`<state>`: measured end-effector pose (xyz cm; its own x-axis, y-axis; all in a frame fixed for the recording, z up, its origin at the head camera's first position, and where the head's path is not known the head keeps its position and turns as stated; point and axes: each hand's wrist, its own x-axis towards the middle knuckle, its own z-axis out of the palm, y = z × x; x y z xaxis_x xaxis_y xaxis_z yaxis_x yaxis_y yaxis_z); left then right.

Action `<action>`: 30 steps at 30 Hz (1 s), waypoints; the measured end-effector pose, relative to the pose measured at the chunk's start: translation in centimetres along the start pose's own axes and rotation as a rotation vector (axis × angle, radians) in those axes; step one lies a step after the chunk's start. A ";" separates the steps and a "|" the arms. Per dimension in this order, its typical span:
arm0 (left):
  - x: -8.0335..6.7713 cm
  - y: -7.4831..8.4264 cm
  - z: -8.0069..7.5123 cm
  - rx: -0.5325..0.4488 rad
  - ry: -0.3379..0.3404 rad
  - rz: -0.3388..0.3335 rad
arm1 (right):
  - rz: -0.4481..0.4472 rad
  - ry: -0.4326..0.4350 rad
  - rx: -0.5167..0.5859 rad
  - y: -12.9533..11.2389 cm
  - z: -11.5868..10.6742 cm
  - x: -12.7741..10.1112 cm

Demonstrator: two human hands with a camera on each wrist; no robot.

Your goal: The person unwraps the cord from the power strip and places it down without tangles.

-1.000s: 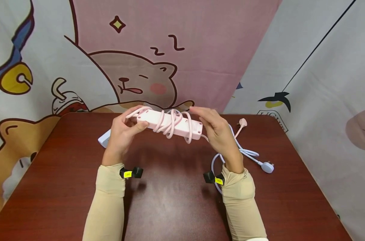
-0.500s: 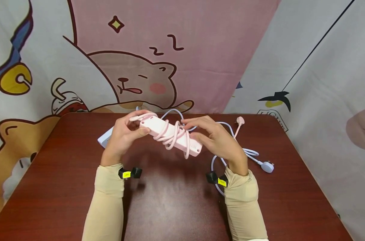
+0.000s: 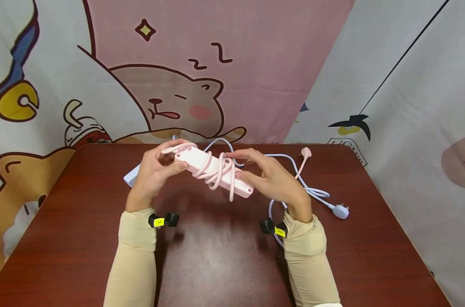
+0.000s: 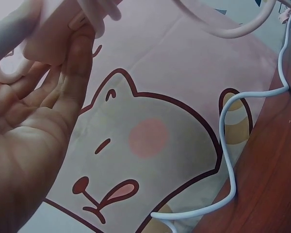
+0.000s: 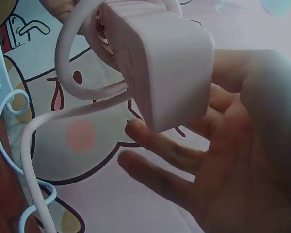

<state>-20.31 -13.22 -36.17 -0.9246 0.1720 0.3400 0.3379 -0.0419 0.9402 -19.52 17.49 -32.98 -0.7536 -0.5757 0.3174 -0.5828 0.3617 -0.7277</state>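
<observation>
A pink power strip [image 3: 192, 160] with its pink cable [image 3: 217, 170] wound around the middle is held above the table between both hands. My left hand [image 3: 174, 158] grips the strip's far left end, thumb on the near side and fingers behind; the left wrist view shows that end [image 4: 53, 29] against my fingers. My right hand [image 3: 249, 168] holds the lower right end, fingers over the top and thumb beneath. In the right wrist view the strip's end [image 5: 165, 63] sits against that hand. The pink plug [image 3: 306, 152] lies on the table beyond.
On the dark red table [image 3: 217, 256], a pale blue power strip [image 3: 130, 177] lies behind my left hand. Its blue cable [image 3: 294, 166] loops behind the hands to a plug [image 3: 340, 211] at the right. Cartoon-print cloth hangs behind and to the right of the table.
The strip has tilted, its right end dropping toward me. My right hand has moved left from the end and closed around the strip. The left hand has kept its grip.
</observation>
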 end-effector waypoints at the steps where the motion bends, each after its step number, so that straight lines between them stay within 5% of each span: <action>1: 0.0 0.0 0.0 0.001 0.000 0.004 | 0.002 0.005 -0.001 0.0 0.0 0.0; 21: -0.1 0.3 -0.7 0.040 0.022 0.004 | -0.255 0.326 -0.142 0.0 1.3 1.1; 30: 0.1 0.4 -0.7 0.013 0.143 0.009 | -0.286 0.441 -0.114 -0.4 1.4 1.2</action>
<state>-20.35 -13.87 -35.74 -0.9369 0.0295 0.3484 0.3476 -0.0296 0.9372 -19.74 15.64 -33.12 -0.6022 -0.3090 0.7361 -0.7941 0.3271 -0.5123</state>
